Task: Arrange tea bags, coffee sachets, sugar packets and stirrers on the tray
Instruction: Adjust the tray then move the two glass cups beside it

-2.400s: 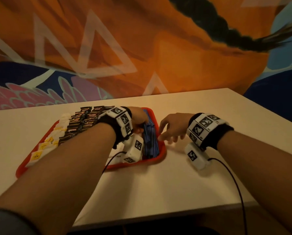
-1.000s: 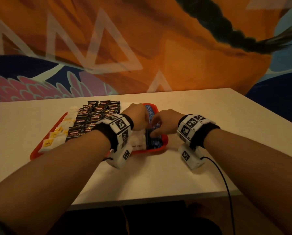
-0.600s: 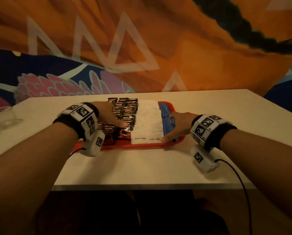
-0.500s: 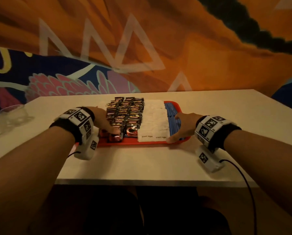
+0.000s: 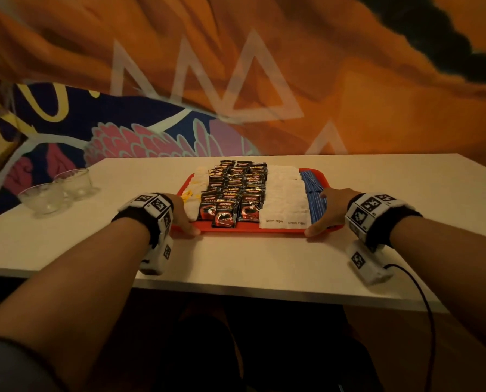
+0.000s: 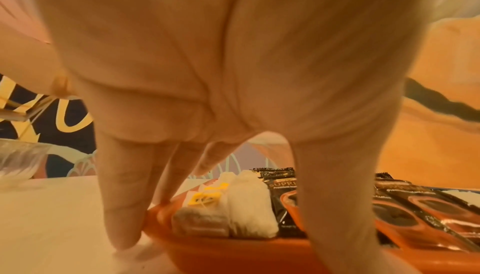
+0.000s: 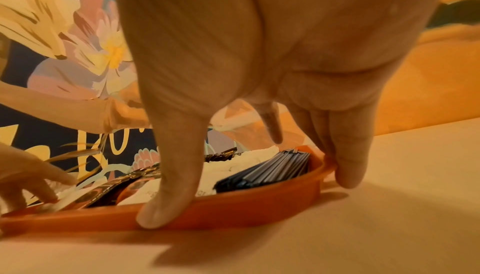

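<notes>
A red tray [image 5: 244,230] sits square in front of me on the white table. It holds rows of tea bags [image 5: 198,183] at the left, black coffee sachets [image 5: 236,190], white sugar packets [image 5: 285,199] and blue stirrers [image 5: 311,190] at the right. My left hand [image 5: 179,219] rests at the near-left corner, its thumb [image 6: 337,206] on the front rim and its straight fingers [image 6: 122,206] down the left side. My right hand [image 5: 328,210] brackets the near-right corner, thumb [image 7: 171,186] on the front rim [image 7: 233,210], fingers [image 7: 350,155] beside the stirrers [image 7: 272,171].
Two glass bowls [image 5: 42,196] [image 5: 73,181] stand at the table's left side. The table's near edge [image 5: 264,290] lies close below my wrists. A painted wall rises behind the table. A cable hangs from my right wrist camera.
Both hands left the stirrers and moved apart to the tray's near corners. The tray has turned from askew to square in front of me.
</notes>
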`<state>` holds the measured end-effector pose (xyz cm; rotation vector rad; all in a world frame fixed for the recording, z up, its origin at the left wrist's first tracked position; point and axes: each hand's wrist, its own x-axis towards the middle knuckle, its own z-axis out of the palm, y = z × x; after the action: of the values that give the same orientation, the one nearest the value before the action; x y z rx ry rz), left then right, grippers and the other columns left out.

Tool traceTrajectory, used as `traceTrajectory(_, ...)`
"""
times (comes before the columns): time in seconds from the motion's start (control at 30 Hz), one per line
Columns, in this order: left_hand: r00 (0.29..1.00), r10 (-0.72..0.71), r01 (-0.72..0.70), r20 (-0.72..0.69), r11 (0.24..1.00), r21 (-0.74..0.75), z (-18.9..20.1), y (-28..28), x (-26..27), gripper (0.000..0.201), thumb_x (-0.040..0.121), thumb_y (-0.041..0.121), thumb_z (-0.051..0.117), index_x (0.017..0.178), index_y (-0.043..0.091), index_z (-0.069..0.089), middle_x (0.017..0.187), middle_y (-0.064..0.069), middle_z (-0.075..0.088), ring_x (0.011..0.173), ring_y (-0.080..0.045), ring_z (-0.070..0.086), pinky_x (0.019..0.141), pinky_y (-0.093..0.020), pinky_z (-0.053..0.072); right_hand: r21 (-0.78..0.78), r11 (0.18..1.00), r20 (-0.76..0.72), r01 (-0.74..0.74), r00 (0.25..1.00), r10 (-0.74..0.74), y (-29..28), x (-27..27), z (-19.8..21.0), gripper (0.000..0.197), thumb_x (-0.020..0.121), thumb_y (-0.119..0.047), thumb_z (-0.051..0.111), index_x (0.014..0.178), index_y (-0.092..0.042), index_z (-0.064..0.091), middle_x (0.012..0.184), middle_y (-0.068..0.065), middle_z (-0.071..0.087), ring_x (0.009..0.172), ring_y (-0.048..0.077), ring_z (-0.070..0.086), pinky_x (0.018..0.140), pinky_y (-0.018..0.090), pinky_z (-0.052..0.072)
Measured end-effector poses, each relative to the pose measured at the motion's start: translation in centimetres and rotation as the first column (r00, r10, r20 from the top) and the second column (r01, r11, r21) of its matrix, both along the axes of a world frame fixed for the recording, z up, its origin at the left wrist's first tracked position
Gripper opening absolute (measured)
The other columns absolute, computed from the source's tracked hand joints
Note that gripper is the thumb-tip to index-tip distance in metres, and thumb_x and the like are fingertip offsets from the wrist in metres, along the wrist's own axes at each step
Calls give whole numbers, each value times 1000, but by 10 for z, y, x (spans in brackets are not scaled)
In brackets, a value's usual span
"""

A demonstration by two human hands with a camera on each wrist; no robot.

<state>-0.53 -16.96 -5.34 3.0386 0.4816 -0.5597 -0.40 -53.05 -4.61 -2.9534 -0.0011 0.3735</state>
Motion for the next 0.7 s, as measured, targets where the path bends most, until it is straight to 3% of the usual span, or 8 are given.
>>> traceTrajectory(0.27, 993, 33, -29, 113, 999, -37, -8, 15, 29, 97, 50, 66, 88, 127, 16, 57, 118, -3, 66, 108, -25, 59, 98, -37, 46, 39, 999, 8, 16, 1000, -16, 15, 33, -1, 117, 60, -57, 86, 151, -14, 26, 150, 8, 41, 133, 29, 43, 107, 40, 41)
traceTrajectory(0.47, 986, 33, -18, 162, 996, -90, -3, 28, 62, 95, 51, 60, 90, 127, 13, 56, 112, -3, 64, 105, -25, 59, 98, -37, 46, 47, 999, 32, 8, 999, -10, 34, 74, 0, 121, 56, -60, 87, 152, -15, 27, 151, 7, 41, 134, 30, 44, 106, 41, 40)
traceTrajectory(0.53, 985, 28, -10, 169, 994, -106, -2, 33, 76, 101, 44, 62, 91, 127, 15, 57, 113, -3, 67, 105, -26, 61, 99, -40, 47, 52, 998, 39, 17, 999, -19, 38, 90, 0, 125, 53, -61, 88, 152, -15, 26, 152, 7, 40, 134, 30, 43, 107, 41, 40)
traceTrajectory(0.63, 979, 31, -6, 200, 992, -125, -7, 45, 103, 125, 16, 76, 84, 124, 18, 58, 111, -4, 69, 102, -27, 62, 98, -42, 49, 50, 999, 45, 20, 999, -23, 46, 112, 0, 130, 49, -64, 88, 152, -15, 26, 152, 7, 40, 134, 31, 44, 107, 42, 41)
traceTrajectory(0.7, 977, 36, -8, 209, 991, -134, -10, 52, 118, 128, 13, 78, 83, 124, 19, 57, 110, -4, 68, 101, -27, 62, 97, -42, 49, 42, 999, 39, 20, 999, -22, 51, 126, -1, 130, 49, -65, 87, 153, -16, 25, 153, 7, 39, 135, 31, 43, 109, 44, 40)
